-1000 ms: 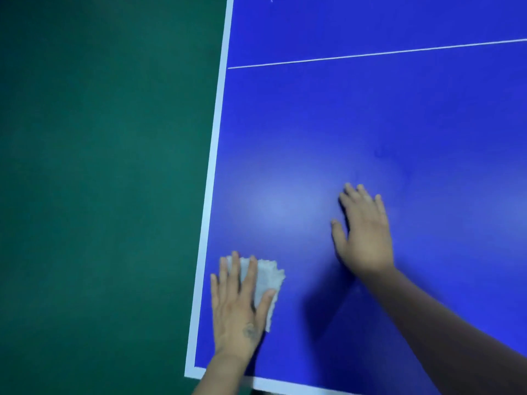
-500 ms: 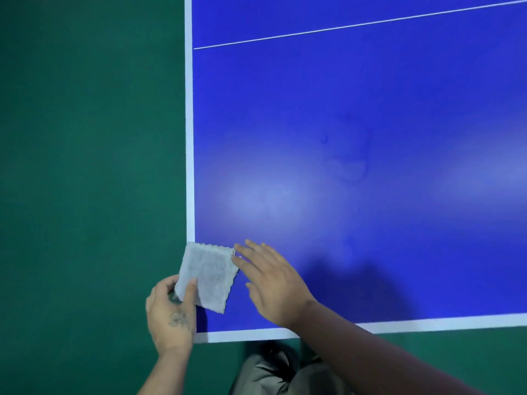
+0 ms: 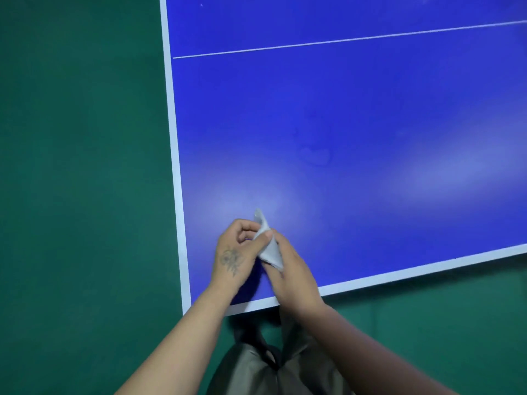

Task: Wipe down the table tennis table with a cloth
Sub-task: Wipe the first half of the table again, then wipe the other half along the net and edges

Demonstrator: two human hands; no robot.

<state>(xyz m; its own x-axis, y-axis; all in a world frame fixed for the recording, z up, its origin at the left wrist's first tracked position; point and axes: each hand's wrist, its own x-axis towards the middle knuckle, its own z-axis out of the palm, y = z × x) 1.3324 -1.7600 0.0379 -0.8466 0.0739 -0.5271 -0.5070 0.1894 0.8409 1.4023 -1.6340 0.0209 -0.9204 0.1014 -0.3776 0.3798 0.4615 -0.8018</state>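
Pale grey and limp, the cloth [image 3: 268,246] is held up off the worktop [image 3: 342,115], pinched between both hands just above the near left corner. It is judged light and soft, folding wherever it is unsupported, so it is best taken at an edge or corner for refolding and then pressed flat under a spread palm for wiping. The fingers [image 3: 242,225] of the left hand [image 3: 233,252] are curled narrowly around its upper part; the right hand [image 3: 293,277] is closed on its lower part from beneath. A faint smudge [image 3: 315,155] is seen further in on the smooth blue surface, beyond which a thin white line [image 3: 342,40] runs. Dark green floor [image 3: 79,166] surrounds the white-edged corner.
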